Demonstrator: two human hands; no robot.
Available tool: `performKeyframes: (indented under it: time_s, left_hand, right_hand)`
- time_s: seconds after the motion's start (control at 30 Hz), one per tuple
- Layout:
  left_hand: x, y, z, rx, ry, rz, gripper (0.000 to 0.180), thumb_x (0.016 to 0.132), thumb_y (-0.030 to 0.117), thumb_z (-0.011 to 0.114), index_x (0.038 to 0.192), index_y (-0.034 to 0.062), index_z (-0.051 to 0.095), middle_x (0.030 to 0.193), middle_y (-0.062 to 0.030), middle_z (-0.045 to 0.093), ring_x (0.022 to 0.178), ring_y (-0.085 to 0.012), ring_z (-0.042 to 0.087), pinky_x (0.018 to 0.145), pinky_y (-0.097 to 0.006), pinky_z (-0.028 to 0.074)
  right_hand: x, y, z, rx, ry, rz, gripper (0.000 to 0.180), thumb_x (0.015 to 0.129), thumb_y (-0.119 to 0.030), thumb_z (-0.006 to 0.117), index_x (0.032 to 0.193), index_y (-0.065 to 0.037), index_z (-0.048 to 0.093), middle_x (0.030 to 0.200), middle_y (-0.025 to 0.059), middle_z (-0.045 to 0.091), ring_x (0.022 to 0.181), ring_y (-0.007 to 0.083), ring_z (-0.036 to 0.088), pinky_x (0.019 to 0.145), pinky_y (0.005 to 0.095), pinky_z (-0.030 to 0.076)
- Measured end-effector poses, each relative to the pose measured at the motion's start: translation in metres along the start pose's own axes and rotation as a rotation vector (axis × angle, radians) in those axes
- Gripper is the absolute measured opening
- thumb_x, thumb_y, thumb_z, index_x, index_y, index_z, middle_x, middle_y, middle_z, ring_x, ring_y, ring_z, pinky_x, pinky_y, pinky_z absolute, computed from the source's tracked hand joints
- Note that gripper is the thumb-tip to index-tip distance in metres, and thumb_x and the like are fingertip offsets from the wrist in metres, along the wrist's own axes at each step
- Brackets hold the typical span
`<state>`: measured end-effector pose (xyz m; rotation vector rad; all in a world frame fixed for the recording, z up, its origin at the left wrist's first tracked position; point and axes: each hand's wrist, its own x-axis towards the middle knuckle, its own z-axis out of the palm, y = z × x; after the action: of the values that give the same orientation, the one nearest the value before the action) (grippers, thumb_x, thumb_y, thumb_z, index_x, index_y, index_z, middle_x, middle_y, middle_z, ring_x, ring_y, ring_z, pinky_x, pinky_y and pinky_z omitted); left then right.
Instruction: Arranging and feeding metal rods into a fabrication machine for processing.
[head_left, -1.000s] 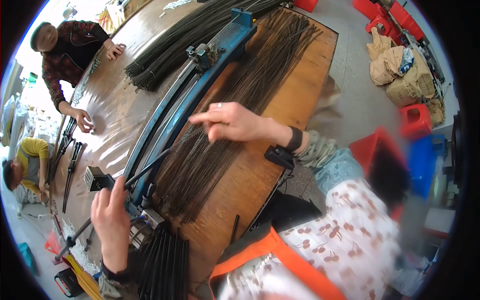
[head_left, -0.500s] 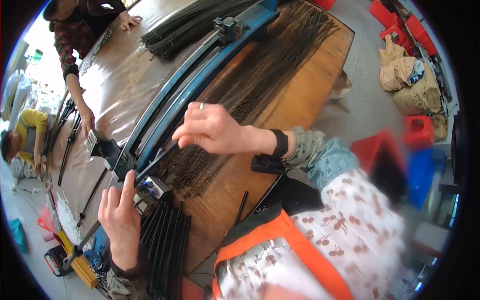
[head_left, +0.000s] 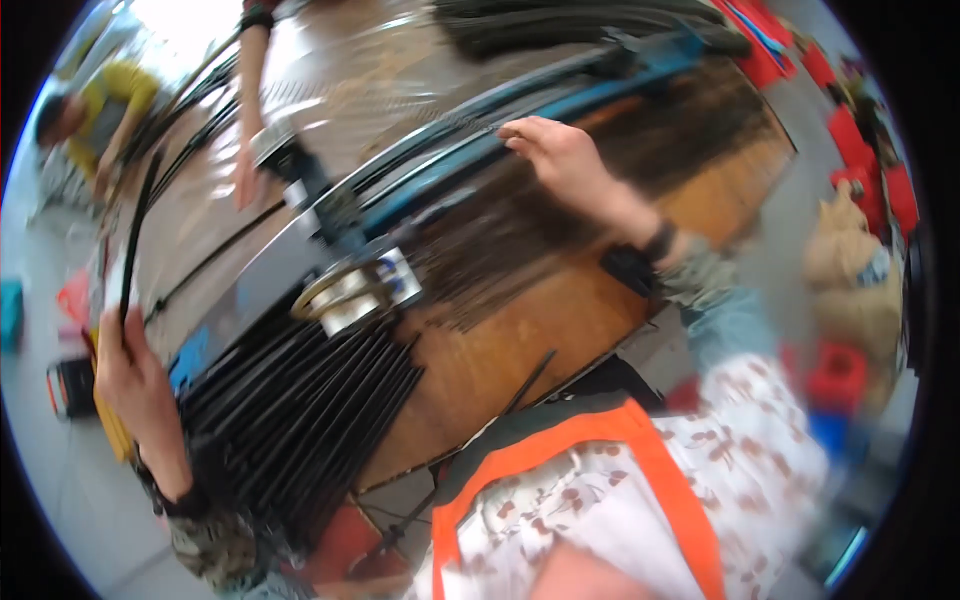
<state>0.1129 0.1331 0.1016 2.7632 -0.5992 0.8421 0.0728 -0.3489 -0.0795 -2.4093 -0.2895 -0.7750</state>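
My left hand (head_left: 135,375) is low at the left, closed around a long thin black rod (head_left: 135,235) that rises up and away from it. Just right of it lies a stack of black rods (head_left: 300,415) at the near end of a wooden bench (head_left: 540,330). My right hand (head_left: 555,160) reaches out over a spread of thin dark rods (head_left: 520,235) beside a long blue rail machine (head_left: 480,150), fingers curled; whether it grips anything is blurred. A metal clamp head (head_left: 355,290) sits at the rail's near end.
Another person's arm and hand (head_left: 245,120) rest on the shiny metal table (head_left: 330,90) beyond the rail. A person in yellow (head_left: 95,115) crouches at far left. Red crates (head_left: 875,150) and tan sacks (head_left: 850,260) stand on the right. The picture is motion-blurred.
My left hand has swung down and left from the clamp, lifting one black rod away. My right hand has moved farther up the rod spread toward the blue rail. The view has shifted.
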Motion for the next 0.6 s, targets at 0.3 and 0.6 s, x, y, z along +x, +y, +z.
performKeyframes:
  time_s: [0.3,0.6]
  left_hand:
    - [-0.045,-0.015,-0.044,0.019,0.014,-0.127,0.020,0.099,0.013,0.064,0.109,-0.0037,0.065,0.089,-0.0212,0.066,0.075,-0.0294,0.063,0.070,-0.035,0.050]
    - [-0.099,-0.053,-0.039,-0.015,-0.052,-0.270,0.022,0.099,0.012,0.063,0.111,-0.0058,0.067,0.097,-0.0222,0.070,0.083,-0.0320,0.068,0.076,-0.036,0.052]
  right_hand:
    - [0.140,-0.131,0.102,0.460,-0.273,-0.405,0.017,0.093,-0.026,0.071,0.096,-0.011,0.076,0.085,0.0015,0.073,0.076,0.0121,0.064,0.081,0.0288,0.046]
    - [0.154,-0.173,0.125,0.055,-0.590,-0.582,0.028,0.093,-0.035,0.068,0.084,-0.009,0.072,0.083,0.0077,0.065,0.086,0.0237,0.060,0.093,0.0383,0.037]
